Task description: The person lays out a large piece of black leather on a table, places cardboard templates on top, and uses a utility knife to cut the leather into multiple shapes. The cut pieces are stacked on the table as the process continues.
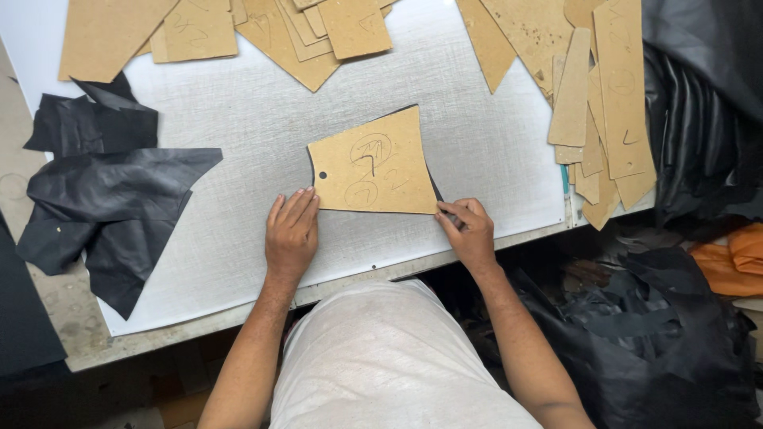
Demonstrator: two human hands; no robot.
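Note:
A tan cardboard pattern piece [373, 164] with pen marks and a small hole lies on the white cutting mat [238, 119]. A black leather piece shows under its edges, mostly hidden. My left hand [291, 233] lies flat with its fingertips pressing the pattern's lower left corner. My right hand [470, 230] is at the pattern's lower right corner, fingers curled and pinched at the edge; whether it holds a small tool I cannot tell.
Several tan cardboard patterns [302, 32] lie along the mat's far edge and in a stack [604, 111] at the right. Black leather scraps [103, 199] lie at the left. More black leather [660, 334] is heaped below the table at the right, with orange material [731, 262] beside it.

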